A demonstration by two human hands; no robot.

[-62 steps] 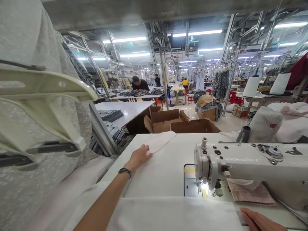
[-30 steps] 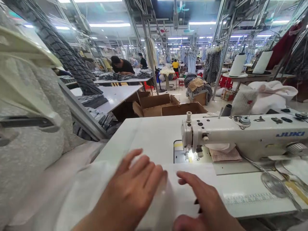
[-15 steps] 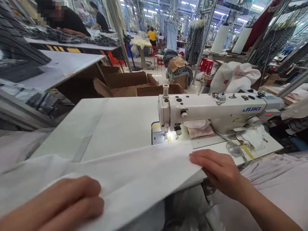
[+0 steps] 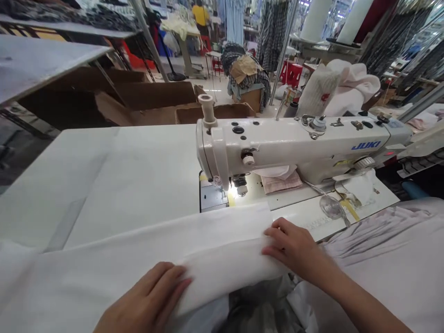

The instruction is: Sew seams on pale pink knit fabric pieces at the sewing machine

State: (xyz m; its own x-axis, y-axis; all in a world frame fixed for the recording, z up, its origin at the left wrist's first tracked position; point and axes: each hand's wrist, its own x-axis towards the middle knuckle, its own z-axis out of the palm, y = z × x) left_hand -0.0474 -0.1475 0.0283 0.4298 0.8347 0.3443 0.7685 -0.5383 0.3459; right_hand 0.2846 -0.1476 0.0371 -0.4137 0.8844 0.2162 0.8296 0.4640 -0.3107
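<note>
A long piece of white fabric (image 4: 138, 252) lies across the front of the sewing machine table, its near part folded over. My left hand (image 4: 152, 293) has its fingers closed on the fold near the bottom middle. At the fabric's right end, my right hand (image 4: 289, 247) pinches the edge between thumb and fingers. Just beyond the cloth stands a white sewing machine (image 4: 277, 148) marked JUKI. Its lit needle area (image 4: 225, 194) is behind the fabric's far edge, which lies apart from the needle. Both thumbs are partly hidden.
A folded pink cloth (image 4: 282, 181) sits under the machine arm. Right of it lies a round clear disc (image 4: 330, 206) on the table. Pale fabric (image 4: 391, 259) is heaped at the right. Open cardboard boxes (image 4: 156, 95) stand behind the table (image 4: 138, 171).
My left hand has moved right and come closer to my right hand. The fabric's near part is now folded over. My right hand has changed its hold slightly, and the view has tilted down.
</note>
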